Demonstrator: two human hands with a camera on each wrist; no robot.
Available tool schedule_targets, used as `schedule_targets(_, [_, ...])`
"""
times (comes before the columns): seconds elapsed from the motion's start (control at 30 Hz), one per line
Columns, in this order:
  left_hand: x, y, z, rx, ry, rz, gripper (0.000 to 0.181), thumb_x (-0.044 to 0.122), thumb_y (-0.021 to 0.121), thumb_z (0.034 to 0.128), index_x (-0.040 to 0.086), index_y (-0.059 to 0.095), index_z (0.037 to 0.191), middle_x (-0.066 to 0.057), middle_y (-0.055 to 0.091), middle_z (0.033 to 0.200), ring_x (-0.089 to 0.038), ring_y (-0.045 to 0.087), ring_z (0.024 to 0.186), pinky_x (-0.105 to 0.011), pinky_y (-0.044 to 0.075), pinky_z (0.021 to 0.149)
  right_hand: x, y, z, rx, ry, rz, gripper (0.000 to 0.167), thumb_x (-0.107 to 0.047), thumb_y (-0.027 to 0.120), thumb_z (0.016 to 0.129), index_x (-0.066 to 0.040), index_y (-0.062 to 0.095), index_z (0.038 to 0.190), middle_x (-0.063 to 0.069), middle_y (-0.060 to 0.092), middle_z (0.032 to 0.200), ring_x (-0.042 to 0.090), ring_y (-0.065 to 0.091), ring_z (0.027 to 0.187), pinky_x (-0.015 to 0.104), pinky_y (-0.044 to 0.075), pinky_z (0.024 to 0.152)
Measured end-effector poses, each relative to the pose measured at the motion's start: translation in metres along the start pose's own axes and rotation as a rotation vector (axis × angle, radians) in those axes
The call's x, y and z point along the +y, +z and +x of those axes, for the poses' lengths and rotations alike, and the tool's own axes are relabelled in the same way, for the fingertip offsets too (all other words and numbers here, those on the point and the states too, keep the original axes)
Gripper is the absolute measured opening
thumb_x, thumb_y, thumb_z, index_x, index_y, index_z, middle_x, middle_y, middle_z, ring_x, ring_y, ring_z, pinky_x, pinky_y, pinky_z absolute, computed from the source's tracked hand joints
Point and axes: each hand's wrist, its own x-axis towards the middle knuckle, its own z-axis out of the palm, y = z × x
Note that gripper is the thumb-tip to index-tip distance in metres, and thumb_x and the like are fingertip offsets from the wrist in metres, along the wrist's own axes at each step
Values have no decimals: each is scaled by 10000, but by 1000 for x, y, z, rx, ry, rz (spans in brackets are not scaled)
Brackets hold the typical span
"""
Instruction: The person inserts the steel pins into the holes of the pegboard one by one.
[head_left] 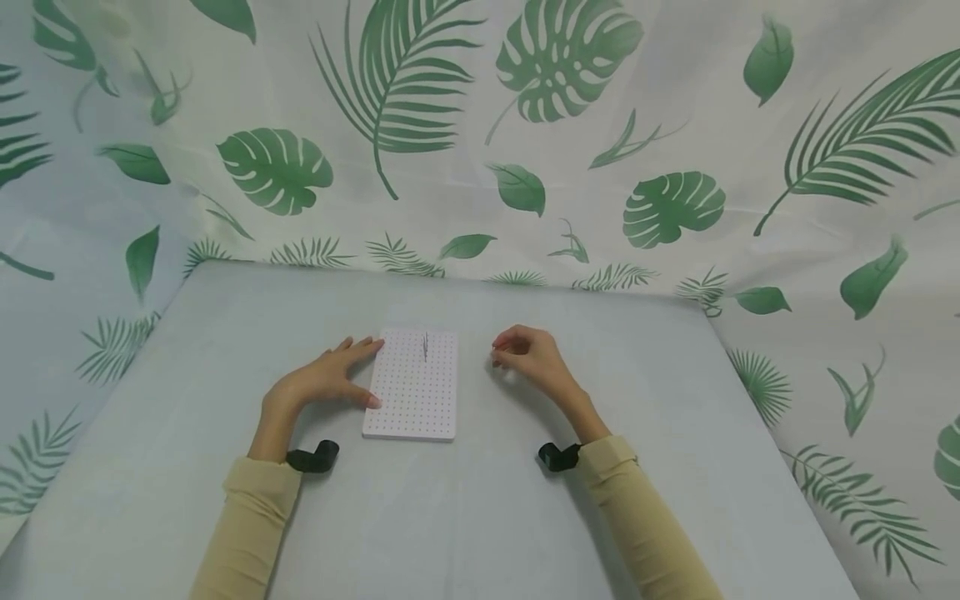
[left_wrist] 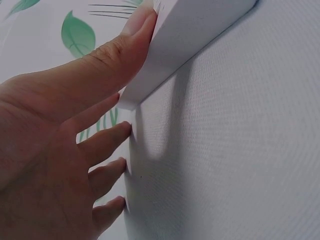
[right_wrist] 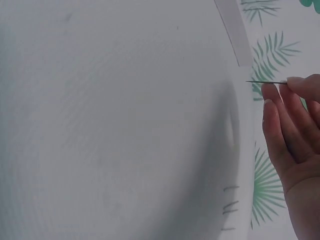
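Observation:
A white rectangular board (head_left: pixel 414 392) with rows of small holes lies flat on the table. Near its far edge, several thin dark pins (head_left: pixel 425 347) stand up from it. My left hand (head_left: pixel 318 379) spreads along the board's left side, with thumb and index finger touching its edge; in the left wrist view the thumb (left_wrist: pixel 127 47) presses the board's side wall (left_wrist: pixel 172 50). To the right of the board, my right hand (head_left: pixel 532 360) is raised over the table, apart from the board. Its thumb and fingers pinch a thin dark needle-like pin (right_wrist: pixel 260 81), pointed tip outward.
In the right wrist view, several short thin dark pieces (right_wrist: pixel 230 207) show on the white surface below the hand. The pale table (head_left: pixel 637 500) spreads around the board. A white curtain with green leaves (head_left: pixel 465 200) hangs behind and beside it.

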Motion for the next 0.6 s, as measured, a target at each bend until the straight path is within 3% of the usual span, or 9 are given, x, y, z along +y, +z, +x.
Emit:
schedule_targets(0.23, [0,1,1,4,9,13,1041,352,869,805,107,285,1631,-203,182,1705,-497,32,1570,-704,31,1238,-4,9,3,2,-13,-35,119,-92,779,903,-53,725,1002,86,778,915,182,753,822,240,571,710])
schedule_targets(0.6, [1,1,1,11,9,17,1038,342,871,802,101,290,1628,-206,188,1702,-499,33,1568,-703,25,1238,-11,19,7,3,-50,-16,84,-79,766,911,-56,723,980,86,773,916,173,746,813,238,578,720])
